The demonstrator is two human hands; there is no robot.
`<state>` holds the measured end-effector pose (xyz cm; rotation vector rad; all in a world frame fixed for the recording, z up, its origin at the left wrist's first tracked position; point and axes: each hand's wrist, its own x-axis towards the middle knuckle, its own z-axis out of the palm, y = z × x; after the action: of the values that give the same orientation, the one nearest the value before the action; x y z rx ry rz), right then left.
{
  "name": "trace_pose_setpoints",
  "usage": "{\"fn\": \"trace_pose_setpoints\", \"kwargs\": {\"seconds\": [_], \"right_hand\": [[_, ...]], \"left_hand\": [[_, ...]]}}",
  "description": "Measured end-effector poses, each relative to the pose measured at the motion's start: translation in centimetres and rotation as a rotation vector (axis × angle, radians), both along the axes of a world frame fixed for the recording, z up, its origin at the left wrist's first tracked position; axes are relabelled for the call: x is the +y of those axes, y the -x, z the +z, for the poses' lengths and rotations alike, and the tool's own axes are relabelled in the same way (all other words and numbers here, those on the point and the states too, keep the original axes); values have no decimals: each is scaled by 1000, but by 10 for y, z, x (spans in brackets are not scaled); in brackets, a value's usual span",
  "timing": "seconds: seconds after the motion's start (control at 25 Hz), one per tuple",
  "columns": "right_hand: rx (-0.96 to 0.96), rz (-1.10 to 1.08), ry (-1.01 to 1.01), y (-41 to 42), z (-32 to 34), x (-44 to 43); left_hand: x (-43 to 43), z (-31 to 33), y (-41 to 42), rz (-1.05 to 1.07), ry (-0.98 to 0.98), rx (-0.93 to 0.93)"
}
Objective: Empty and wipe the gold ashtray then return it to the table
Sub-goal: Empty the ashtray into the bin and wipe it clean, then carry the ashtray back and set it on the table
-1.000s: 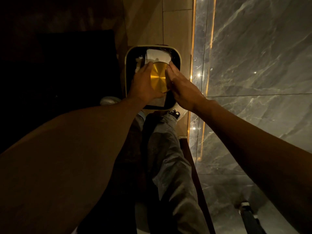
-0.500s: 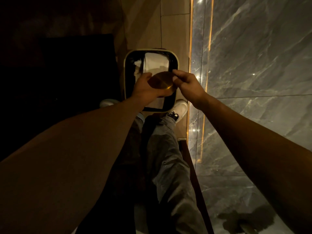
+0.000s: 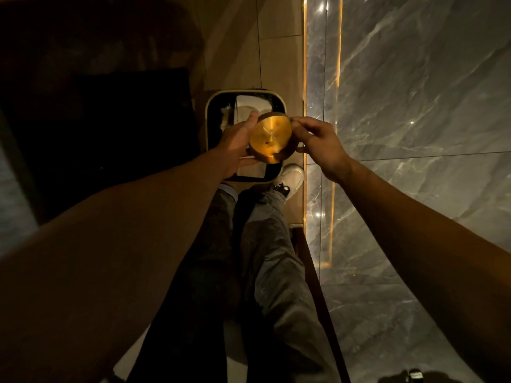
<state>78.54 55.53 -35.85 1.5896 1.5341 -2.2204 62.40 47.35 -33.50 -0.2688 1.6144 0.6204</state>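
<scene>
The round gold ashtray (image 3: 270, 140) is held above a square waste bin (image 3: 212, 106) on the floor. A shiny gold face with a few dark specks points up at me. My left hand (image 3: 235, 143) grips its left edge, thumb on the rim. My right hand (image 3: 318, 142) pinches its right rim with the fingertips. White paper (image 3: 253, 105) lies inside the black-lined bin under the ashtray.
A grey marble wall (image 3: 414, 134) with lit gold strips runs along the right. A dark piece of furniture (image 3: 110, 134) stands to the left of the bin. My legs and a white shoe (image 3: 291, 175) are below the bin on the tiled floor.
The ashtray has been turned over and lifted a little toward me, so a broad gold face points up. Both hands stayed on it above the bin.
</scene>
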Motion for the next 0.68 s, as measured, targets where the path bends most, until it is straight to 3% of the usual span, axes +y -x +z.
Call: {"fn": "trace_pose_setpoints", "kwargs": {"seconds": [0.32,0.44,0.56,0.68], "right_hand": [[22,-150,-112,0,103,22],[19,-221,-144,3,155,28],[101,-277,-174,9,205,29],[152,-314,-193,26,247,20]], "left_hand": [[22,102,2,-93,-287,182],[23,152,5,-249,-437,213],[17,204,15,-424,-556,357],[1,253,30,-471,-645,464]]}}
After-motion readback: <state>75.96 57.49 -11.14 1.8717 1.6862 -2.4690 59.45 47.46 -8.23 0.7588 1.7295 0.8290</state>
